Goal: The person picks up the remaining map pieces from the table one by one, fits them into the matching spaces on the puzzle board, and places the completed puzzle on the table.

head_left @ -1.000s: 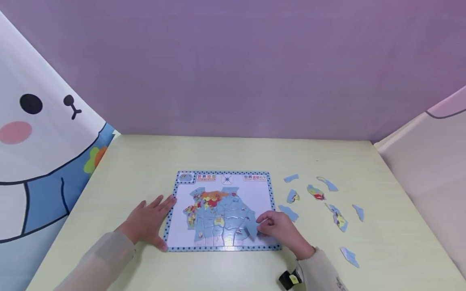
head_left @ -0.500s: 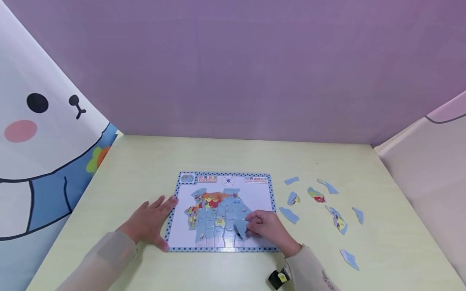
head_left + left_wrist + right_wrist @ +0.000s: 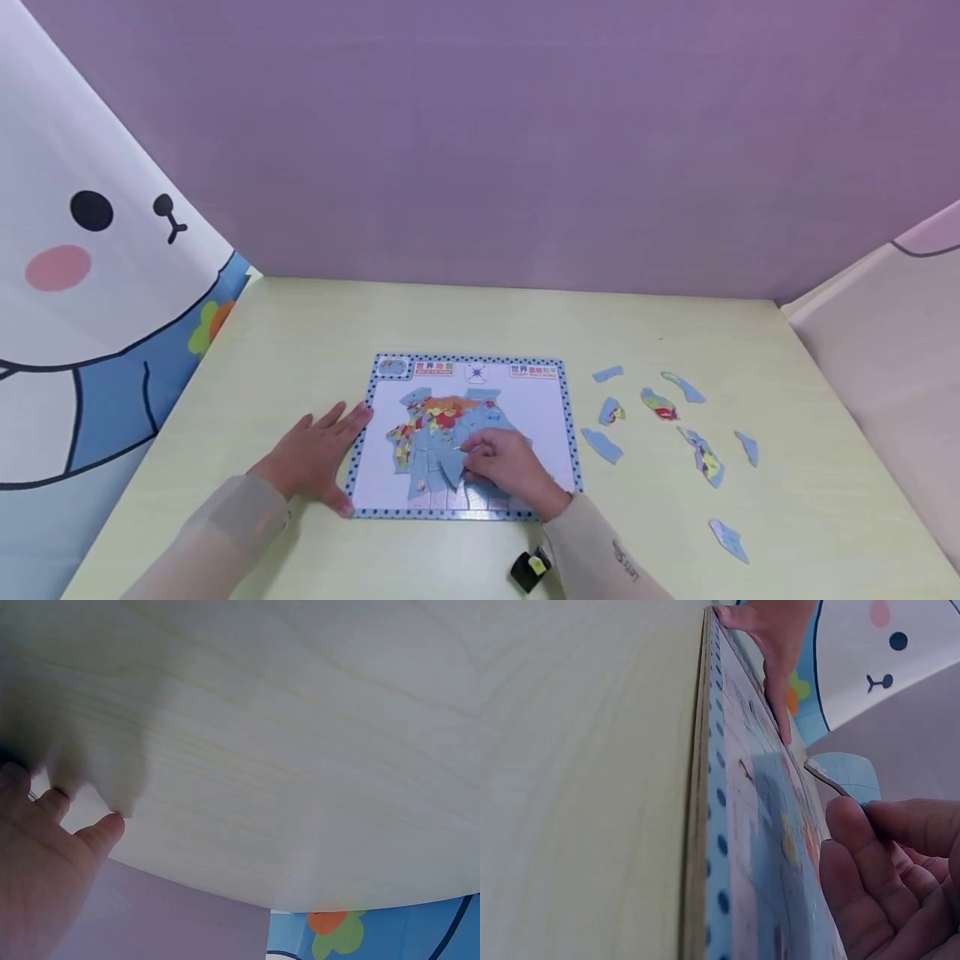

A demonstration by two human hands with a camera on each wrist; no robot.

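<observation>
A world map jigsaw puzzle board (image 3: pixel 382 492) with a blue dotted border lies on the table, its middle partly filled with joined pieces. My right hand (image 3: pixel 510 468) is over the lower middle of the map and pinches a blue puzzle piece (image 3: pixel 452 465) between thumb and fingers. In the right wrist view this puzzle piece (image 3: pixel 849 774) is held tilted above the board's surface. My left hand (image 3: pixel 318 454) rests with spread, straight fingers at the board's left edge. The left wrist view catches only part of the left hand (image 3: pixel 52 840) over the table.
Several loose puzzle pieces (image 3: pixel 602 446) lie scattered on the table (image 3: pixel 667 517) right of the board. A small black device (image 3: pixel 530 570) hangs at the right wrist. A purple cloth wall (image 3: pixel 525 150) rises behind, with a printed cartoon cloth (image 3: pixel 112 333) at left.
My right hand has carried the blue puzzle piece leftward across the map, from its right side to its lower middle. The left hand keeps its place at the board's edge.
</observation>
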